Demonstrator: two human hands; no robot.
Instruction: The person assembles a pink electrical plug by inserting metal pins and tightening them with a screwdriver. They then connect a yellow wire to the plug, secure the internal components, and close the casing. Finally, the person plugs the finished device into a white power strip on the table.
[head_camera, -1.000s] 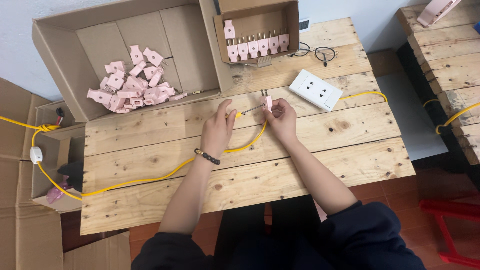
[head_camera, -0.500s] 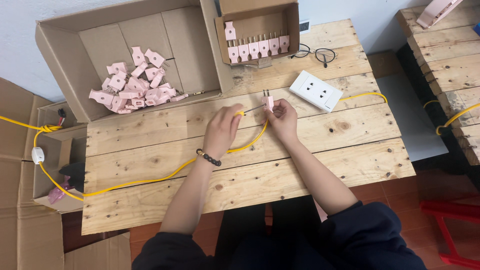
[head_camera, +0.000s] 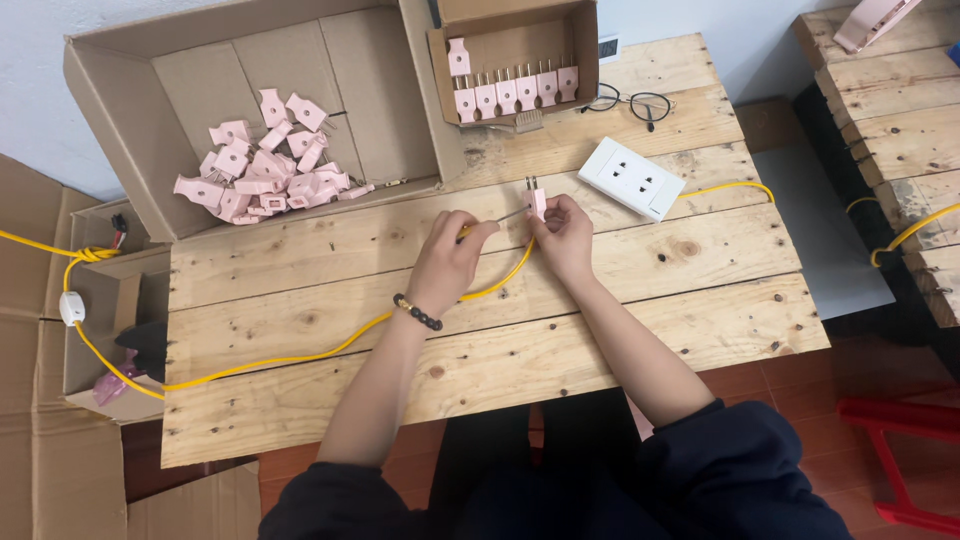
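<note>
Head view: right grip (head_camera: 565, 232) pinches a pink plug (head_camera: 537, 197), prongs up, over the counter (head_camera: 600, 330). Left grip (head_camera: 452, 258) is closed on a screwdriver (head_camera: 497, 219) whose tip meets the plug. Yellow cable (head_camera: 330, 352) trails left; a white socket (head_camera: 632, 179) lies just right.

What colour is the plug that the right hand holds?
Pale pink, with metal prongs; the plug in the right hand shows in the head view.

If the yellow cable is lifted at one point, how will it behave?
The yellow cable probably flops: it curves loosely across the wooden table and hangs off its edge. It seems light. The pink plug in the right hand would likely trail along.
</note>
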